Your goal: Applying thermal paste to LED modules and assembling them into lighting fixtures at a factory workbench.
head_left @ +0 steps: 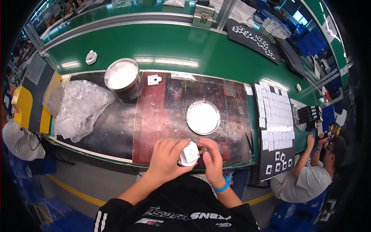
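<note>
My left hand (165, 155) is wrapped round a small white part (191, 152) with a flat square face and a rounded lower edge, held just above the table's near edge. On its other side my right hand (212, 159) has its fingers bent in, the index fingertip at the part's upper edge. Whether the right thumb grips anything small cannot be made out. Beyond both hands lies a shallow round dish (188, 123) filled with white. At the table's far side sits another small white part (154, 79).
Left of the middle stands a large tin (132, 92) holding something white, beside a crumpled clear plastic bag (82, 110). To the right, a black board (266, 169) carries rows of white pieces. A person in a grey shirt (305, 181) works at the far right, their hands at the bench.
</note>
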Demonstrator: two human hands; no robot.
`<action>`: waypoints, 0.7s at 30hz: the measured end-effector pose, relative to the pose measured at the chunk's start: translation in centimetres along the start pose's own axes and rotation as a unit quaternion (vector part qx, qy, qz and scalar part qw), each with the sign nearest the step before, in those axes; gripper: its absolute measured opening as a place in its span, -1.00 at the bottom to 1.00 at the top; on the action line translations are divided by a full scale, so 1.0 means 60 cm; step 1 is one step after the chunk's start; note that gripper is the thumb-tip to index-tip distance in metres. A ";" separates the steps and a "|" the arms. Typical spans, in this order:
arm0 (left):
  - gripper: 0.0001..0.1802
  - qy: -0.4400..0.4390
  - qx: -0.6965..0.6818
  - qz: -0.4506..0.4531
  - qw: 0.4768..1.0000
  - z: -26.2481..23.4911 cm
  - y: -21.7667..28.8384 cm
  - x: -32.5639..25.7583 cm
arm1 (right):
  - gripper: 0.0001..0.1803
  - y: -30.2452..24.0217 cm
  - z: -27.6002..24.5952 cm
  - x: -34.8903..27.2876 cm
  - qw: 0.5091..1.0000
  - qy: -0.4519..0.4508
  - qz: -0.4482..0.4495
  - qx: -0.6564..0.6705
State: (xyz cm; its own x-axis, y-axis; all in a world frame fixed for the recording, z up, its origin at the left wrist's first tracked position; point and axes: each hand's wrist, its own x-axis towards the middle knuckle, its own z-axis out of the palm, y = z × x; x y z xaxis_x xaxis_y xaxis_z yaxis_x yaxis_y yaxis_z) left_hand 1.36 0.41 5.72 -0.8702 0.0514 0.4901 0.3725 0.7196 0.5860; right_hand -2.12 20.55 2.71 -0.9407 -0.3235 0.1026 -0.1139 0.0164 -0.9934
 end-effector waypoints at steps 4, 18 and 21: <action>-0.07 -0.089 0.029 0.036 0.995 -0.032 0.032 0.021 | -0.40 -0.025 0.013 0.005 0.915 -0.069 0.218 0.332; -0.02 -0.059 -0.063 -0.014 0.996 0.051 -0.051 -0.028 | -0.30 -0.013 0.030 0.031 0.951 -0.003 0.008 -0.309; 0.01 -0.053 -0.063 -0.045 0.996 0.062 -0.074 -0.036 | -0.26 0.002 0.040 0.033 0.920 0.007 -0.065 -0.387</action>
State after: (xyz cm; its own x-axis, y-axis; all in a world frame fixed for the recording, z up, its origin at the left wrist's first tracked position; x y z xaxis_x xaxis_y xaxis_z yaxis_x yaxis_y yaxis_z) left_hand 0.38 -0.35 -0.33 -0.9287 0.0682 0.3646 0.3228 0.6329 0.7038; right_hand -3.21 17.63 2.66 -0.9063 -0.3581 0.2243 -0.4144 0.6492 -0.6378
